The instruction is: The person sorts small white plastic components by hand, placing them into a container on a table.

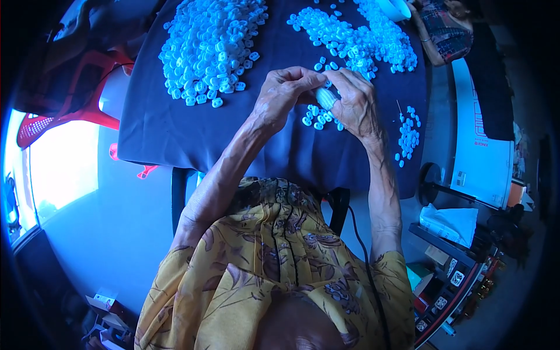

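Observation:
Both my hands meet over the table's near middle, fingertips pinched together. My left hand (284, 92) is closed at thumb and fingers; whatever lies in the pinch is too small to make out. My right hand (354, 102) is closed just beside it, touching or nearly touching the left fingertips. A pale ribbed covering (326, 100) shows at the right hand's thumb side. Right under my hands lies a small group of white oval plastic pieces (319, 121) with dark slots, partly hidden by my fingers.
A large heap of the same pieces (207, 46) lies at the far left of the dark tablecloth (192, 137), another (356, 41) at the far right. A smaller cluster (409, 137) sits near the right edge. A person (446, 32) is beside a white bowl (394, 9). Left stands a red chair (81, 96).

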`<state>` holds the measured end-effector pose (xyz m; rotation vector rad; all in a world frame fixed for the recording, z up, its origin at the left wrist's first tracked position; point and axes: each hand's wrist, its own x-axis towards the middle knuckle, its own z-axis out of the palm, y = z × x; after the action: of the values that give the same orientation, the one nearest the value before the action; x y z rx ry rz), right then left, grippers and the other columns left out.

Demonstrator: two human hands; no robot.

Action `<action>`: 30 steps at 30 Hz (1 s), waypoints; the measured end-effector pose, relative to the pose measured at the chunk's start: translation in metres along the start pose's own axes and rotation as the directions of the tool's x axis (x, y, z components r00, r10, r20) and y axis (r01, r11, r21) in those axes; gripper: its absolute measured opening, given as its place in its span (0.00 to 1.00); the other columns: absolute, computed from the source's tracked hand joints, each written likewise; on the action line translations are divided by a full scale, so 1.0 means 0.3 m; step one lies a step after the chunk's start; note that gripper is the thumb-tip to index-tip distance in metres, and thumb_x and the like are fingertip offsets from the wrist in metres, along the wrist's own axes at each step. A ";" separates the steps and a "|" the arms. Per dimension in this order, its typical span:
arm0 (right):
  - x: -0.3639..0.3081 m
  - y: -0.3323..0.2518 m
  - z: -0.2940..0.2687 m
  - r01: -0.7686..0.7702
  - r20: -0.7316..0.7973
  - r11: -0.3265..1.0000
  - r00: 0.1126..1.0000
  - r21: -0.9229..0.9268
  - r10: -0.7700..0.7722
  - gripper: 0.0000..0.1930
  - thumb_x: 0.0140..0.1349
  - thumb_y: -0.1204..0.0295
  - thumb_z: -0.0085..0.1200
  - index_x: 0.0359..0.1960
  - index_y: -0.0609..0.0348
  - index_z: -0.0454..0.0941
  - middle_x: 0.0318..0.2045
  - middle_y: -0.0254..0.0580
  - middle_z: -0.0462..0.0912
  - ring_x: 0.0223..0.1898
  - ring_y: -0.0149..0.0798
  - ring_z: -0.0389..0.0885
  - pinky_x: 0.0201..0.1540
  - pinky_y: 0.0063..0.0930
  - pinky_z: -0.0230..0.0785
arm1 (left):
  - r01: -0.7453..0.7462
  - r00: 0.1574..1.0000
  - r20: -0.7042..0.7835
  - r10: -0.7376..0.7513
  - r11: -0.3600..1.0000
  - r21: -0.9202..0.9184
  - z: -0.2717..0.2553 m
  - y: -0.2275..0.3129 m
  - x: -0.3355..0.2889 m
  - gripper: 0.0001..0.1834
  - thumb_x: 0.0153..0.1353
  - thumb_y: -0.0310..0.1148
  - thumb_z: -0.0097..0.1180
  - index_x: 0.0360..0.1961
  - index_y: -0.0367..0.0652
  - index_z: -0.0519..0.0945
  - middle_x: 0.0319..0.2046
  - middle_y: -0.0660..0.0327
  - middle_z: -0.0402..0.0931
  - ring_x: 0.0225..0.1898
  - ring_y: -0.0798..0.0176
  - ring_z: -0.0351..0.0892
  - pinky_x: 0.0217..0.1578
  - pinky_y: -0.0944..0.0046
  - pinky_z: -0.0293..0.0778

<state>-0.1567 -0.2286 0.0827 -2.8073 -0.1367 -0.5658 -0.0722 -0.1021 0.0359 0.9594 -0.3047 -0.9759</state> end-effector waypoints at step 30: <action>0.001 0.108 0.089 0.225 0.025 0.972 0.974 0.064 -0.227 0.05 0.36 0.82 0.47 0.17 0.63 0.64 0.16 0.45 0.67 0.20 0.47 0.69 0.22 0.36 0.62 | 0.072 0.997 -0.009 -0.071 0.997 0.014 -0.034 -0.044 0.025 0.08 0.53 0.33 0.53 0.28 0.38 0.76 0.26 0.61 0.75 0.28 0.69 0.75 0.36 0.67 0.72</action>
<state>-0.1419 -0.2520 0.0512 -2.7602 -0.4770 -0.5563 -0.0693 -0.1052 0.0183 0.9931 -0.2721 -1.0358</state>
